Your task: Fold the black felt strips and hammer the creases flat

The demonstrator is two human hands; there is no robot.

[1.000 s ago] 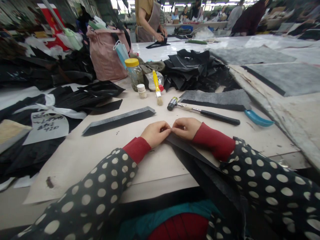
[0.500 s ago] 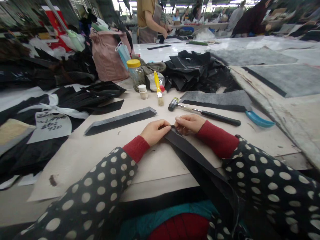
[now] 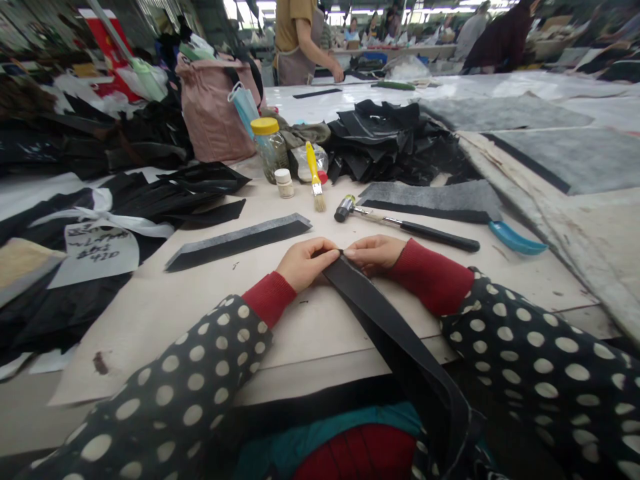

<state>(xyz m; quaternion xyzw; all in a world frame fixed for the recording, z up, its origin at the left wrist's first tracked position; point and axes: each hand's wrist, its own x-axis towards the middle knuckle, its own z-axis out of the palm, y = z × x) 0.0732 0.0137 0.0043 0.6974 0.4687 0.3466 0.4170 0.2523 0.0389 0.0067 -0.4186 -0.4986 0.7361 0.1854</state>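
Note:
A long black fabric strip [image 3: 385, 313] runs from my fingertips down over the table's front edge towards my lap, its lower part folded over. My left hand [image 3: 306, 262] pinches the strip's far end between thumb and fingers. Right beside it, my right hand [image 3: 375, 252] is closed on the same end at its right corner, thumb and forefinger together. The fingertips of both hands almost meet. Beyond them lie a mallet [image 3: 410, 225] with a black handle and, to the left, a flat black strip with a grey edge [image 3: 240, 241].
Behind stand a yellow-handled brush [image 3: 315, 175], a small white bottle [image 3: 284, 183], a yellow-lidded jar [image 3: 270, 150] and a pink bag [image 3: 215, 110]. A blue scoop-like piece [image 3: 517, 238] lies right. Black pieces are heaped at the back [image 3: 375, 140] and left [image 3: 150, 200]. Other people work beyond.
My right hand has come slightly closer to my left, its thumb and forefinger now pressing on the strip's end. The view has shifted slightly. A co-worker's arm at the back has moved.

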